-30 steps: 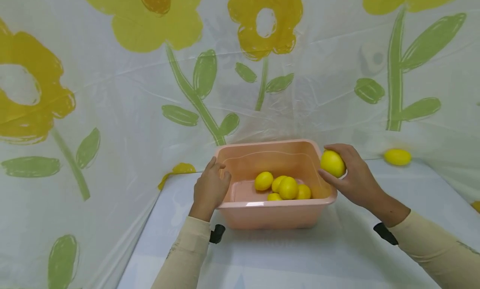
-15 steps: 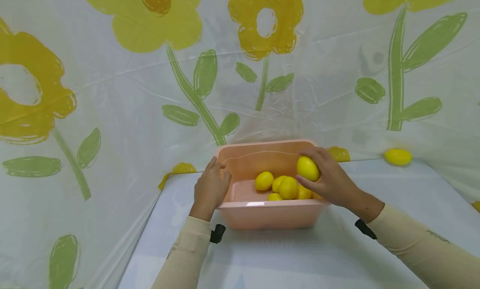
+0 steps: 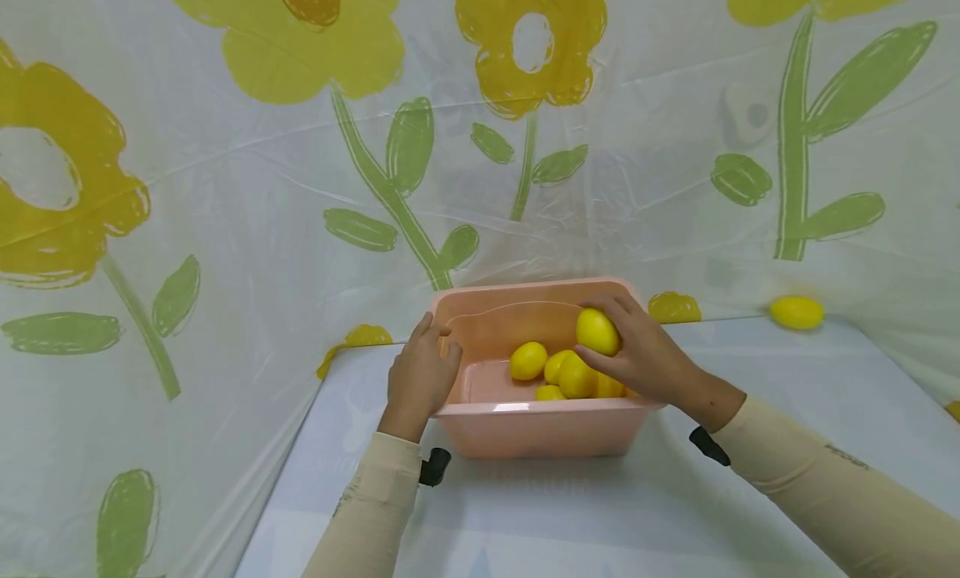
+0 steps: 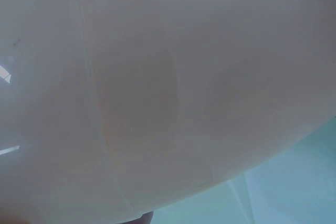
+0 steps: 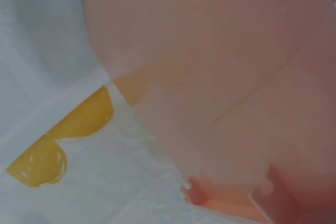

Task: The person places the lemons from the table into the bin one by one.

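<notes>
In the head view a pink plastic basin (image 3: 536,428) sits on the table, with several lemons (image 3: 528,361) lying inside. My right hand (image 3: 648,353) pinches another lemon (image 3: 597,332) between thumb and fingers, over the right part of the basin. At the basin's left rim, my left hand (image 3: 423,374) grips the edge, its thumb toward the inside. The left wrist view is filled mostly by a pale, smooth basin wall (image 4: 157,103), with a dark bit of a finger at the bottom. A pink basin wall (image 5: 220,77) also takes up much of the right wrist view.
Beyond the basin to the right, one more lemon (image 3: 797,312) lies by the table's back edge. The white table (image 3: 525,520) meets a hanging sheet (image 3: 637,186) printed with yellow flowers, close behind the basin.
My right hand has carried its lemon left, from beside the basin's right rim to over the lemons inside. The left hand and the basin have stayed in place.
</notes>
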The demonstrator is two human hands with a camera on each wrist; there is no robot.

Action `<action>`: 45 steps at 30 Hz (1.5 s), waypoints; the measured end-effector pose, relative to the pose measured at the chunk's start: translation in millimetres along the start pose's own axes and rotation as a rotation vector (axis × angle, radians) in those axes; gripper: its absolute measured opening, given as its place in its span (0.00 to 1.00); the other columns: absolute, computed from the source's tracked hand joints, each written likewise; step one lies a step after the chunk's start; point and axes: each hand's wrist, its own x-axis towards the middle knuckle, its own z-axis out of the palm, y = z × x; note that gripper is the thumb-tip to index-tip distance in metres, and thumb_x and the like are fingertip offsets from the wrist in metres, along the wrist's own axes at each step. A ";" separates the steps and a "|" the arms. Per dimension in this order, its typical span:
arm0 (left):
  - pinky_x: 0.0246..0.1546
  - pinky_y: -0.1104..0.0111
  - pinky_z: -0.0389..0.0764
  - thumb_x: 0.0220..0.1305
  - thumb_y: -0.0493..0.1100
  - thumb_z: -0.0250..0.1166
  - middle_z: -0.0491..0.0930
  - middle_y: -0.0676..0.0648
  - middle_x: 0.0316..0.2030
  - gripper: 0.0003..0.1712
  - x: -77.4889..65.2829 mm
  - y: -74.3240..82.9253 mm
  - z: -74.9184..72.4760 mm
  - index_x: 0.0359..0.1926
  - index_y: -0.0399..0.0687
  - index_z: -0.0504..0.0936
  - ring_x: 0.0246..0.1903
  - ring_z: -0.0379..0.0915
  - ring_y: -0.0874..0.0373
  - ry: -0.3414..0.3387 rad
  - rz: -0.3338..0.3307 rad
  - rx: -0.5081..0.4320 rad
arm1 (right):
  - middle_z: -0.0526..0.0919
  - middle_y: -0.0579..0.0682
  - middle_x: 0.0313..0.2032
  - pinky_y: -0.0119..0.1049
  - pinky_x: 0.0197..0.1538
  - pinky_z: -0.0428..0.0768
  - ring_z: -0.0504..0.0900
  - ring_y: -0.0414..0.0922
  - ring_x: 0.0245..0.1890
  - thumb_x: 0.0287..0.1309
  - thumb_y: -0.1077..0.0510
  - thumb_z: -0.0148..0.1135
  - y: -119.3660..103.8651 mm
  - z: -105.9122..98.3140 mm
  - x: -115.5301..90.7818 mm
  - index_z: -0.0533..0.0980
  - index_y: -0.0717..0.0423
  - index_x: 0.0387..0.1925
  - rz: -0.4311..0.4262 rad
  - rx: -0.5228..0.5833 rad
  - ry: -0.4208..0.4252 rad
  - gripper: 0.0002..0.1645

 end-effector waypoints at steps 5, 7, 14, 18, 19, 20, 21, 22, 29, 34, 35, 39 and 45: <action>0.33 0.53 0.79 0.70 0.54 0.50 0.62 0.46 0.75 0.25 -0.6 0.4 0.1 0.59 0.50 0.80 0.39 0.83 0.35 -0.002 0.002 -0.002 | 0.69 0.55 0.62 0.50 0.51 0.84 0.78 0.50 0.48 0.60 0.50 0.69 1.0 1.1 1.2 0.66 0.50 0.65 0.056 -0.009 -0.044 0.35; 0.31 0.55 0.78 0.70 0.54 0.50 0.62 0.46 0.75 0.25 -0.9 0.2 0.2 0.59 0.49 0.80 0.37 0.83 0.36 -0.002 0.002 0.001 | 0.69 0.55 0.62 0.50 0.52 0.84 0.78 0.51 0.48 0.60 0.50 0.69 1.5 1.4 1.3 0.66 0.50 0.66 0.077 -0.011 -0.063 0.35; 0.24 0.62 0.71 0.70 0.53 0.50 0.62 0.46 0.75 0.25 0.1 -0.8 1.2 0.59 0.50 0.80 0.27 0.81 0.42 0.002 0.003 0.002 | 0.66 0.55 0.62 0.49 0.53 0.83 0.79 0.52 0.47 0.61 0.48 0.68 2.6 2.9 1.3 0.64 0.48 0.68 0.140 -0.050 -0.119 0.37; 0.22 0.63 0.70 0.70 0.54 0.50 0.62 0.46 0.75 0.24 0.1 -0.7 2.1 0.59 0.50 0.80 0.28 0.81 0.42 0.001 -0.001 0.003 | 0.66 0.56 0.63 0.50 0.54 0.83 0.79 0.52 0.47 0.61 0.46 0.68 1.5 3.4 0.5 0.63 0.47 0.69 0.165 -0.062 -0.149 0.39; 0.23 0.63 0.70 0.70 0.54 0.50 0.62 0.46 0.75 0.24 0.1 -0.8 2.2 0.59 0.50 0.81 0.30 0.82 0.41 0.002 -0.001 0.004 | 0.66 0.56 0.63 0.50 0.54 0.83 0.79 0.51 0.47 0.61 0.46 0.68 1.4 3.7 0.5 0.63 0.47 0.69 0.167 -0.065 -0.155 0.39; 0.23 0.63 0.71 0.70 0.54 0.50 0.62 0.46 0.75 0.24 0.2 -0.9 2.2 0.59 0.50 0.81 0.31 0.82 0.40 0.002 -0.001 0.004 | 0.66 0.56 0.63 0.49 0.54 0.83 0.79 0.51 0.48 0.60 0.45 0.68 1.2 3.9 0.6 0.64 0.46 0.69 0.169 -0.064 -0.163 0.39; 0.23 0.63 0.71 0.70 0.54 0.51 0.62 0.46 0.75 0.24 0.5 -1.0 2.3 0.59 0.50 0.81 0.32 0.83 0.40 0.003 0.000 0.006 | 0.67 0.56 0.63 0.49 0.55 0.83 0.79 0.51 0.48 0.60 0.45 0.68 0.9 4.2 0.7 0.64 0.46 0.69 0.169 -0.065 -0.169 0.39; 0.23 0.63 0.71 0.70 0.54 0.51 0.62 0.46 0.75 0.24 0.5 -1.0 2.1 0.59 0.50 0.81 0.33 0.83 0.39 0.003 0.000 0.007 | 0.67 0.55 0.63 0.49 0.55 0.83 0.79 0.51 0.48 0.60 0.45 0.69 0.6 4.5 0.9 0.64 0.46 0.68 0.175 -0.063 -0.175 0.39; 0.22 0.64 0.69 0.70 0.54 0.50 0.62 0.46 0.75 0.25 -0.2 -0.1 0.6 0.59 0.50 0.80 0.32 0.82 0.39 -0.004 -0.004 0.003 | 0.68 0.57 0.66 0.51 0.56 0.82 0.79 0.53 0.51 0.59 0.42 0.69 -1.0 5.0 0.3 0.64 0.45 0.69 0.190 -0.084 -0.193 0.40; 0.24 0.63 0.71 0.70 0.54 0.49 0.62 0.47 0.75 0.25 -0.2 0.0 0.3 0.59 0.50 0.80 0.38 0.83 0.36 -0.003 0.000 0.000 | 0.68 0.58 0.66 0.52 0.56 0.82 0.79 0.53 0.51 0.59 0.42 0.69 -1.9 4.7 -0.1 0.65 0.45 0.69 0.195 -0.100 -0.192 0.40; 0.24 0.63 0.71 0.70 0.54 0.49 0.62 0.47 0.75 0.25 -0.2 0.0 0.5 0.59 0.50 0.80 0.39 0.83 0.36 -0.003 -0.001 0.001 | 0.68 0.58 0.65 0.52 0.55 0.82 0.79 0.53 0.50 0.59 0.43 0.68 -2.0 4.6 -0.2 0.65 0.45 0.69 0.193 -0.103 -0.191 0.39; 0.24 0.63 0.72 0.70 0.54 0.50 0.62 0.46 0.75 0.25 0.4 0.0 0.6 0.59 0.49 0.80 0.39 0.83 0.36 -0.003 -0.003 0.001 | 0.68 0.58 0.65 0.51 0.55 0.82 0.80 0.53 0.50 0.60 0.43 0.69 -2.1 4.8 -0.1 0.65 0.46 0.68 0.187 -0.112 -0.185 0.39; 0.29 0.56 0.77 0.69 0.54 0.50 0.62 0.47 0.75 0.25 0.1 -0.6 1.1 0.59 0.49 0.80 0.42 0.83 0.34 0.003 0.000 -0.009 | 0.69 0.58 0.65 0.51 0.55 0.82 0.80 0.52 0.49 0.60 0.43 0.68 -1.7 5.2 0.3 0.65 0.47 0.68 0.188 -0.111 -0.183 0.39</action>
